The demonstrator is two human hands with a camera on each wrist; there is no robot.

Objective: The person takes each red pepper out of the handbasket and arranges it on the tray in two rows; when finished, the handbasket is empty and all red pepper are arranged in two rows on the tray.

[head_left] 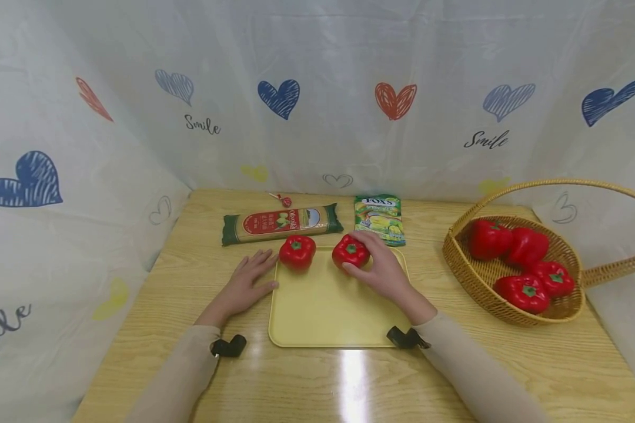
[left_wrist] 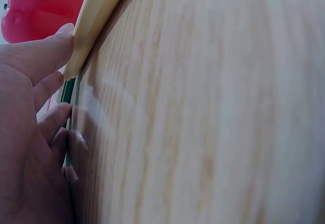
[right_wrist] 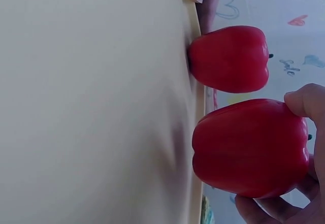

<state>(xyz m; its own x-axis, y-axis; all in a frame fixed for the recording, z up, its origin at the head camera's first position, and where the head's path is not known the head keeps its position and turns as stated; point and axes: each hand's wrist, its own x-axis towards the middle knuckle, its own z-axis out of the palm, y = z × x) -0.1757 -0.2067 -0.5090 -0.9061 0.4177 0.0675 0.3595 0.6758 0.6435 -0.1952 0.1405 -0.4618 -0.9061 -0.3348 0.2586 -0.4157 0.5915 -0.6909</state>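
Right hand (head_left: 382, 269) holds a glossy red, lobed bell pepper with a green stalk (head_left: 349, 252), thumb on one side, fingers round the other. The pepper is at the far part of the pale yellow, rectangular shallow tray (head_left: 328, 320), stalk uppermost, its stalk-to-base axis close to upright. Base looks just off the tray, shadow set apart from it (contact hard to judge from the wrist view).

Key relation: a second glossy red bell pepper (head_left: 297, 254), also stalk up, stands to the left of the held one at the tray's far left corner. The two line up roughly side by side, a narrow gap between.

Left hand (head_left: 246, 284) grips nothing: fingers extended beside the tray's left edge, thumb against the rim. It is the nearer of the hands to the second pepper, fingertips just beside it.

Round woven tan basket with a tall handle (head_left: 463, 288) stands on the pale wood-grain desk (head_left: 180, 282), off to the right and nearer the right hand; four more red peppers inside.
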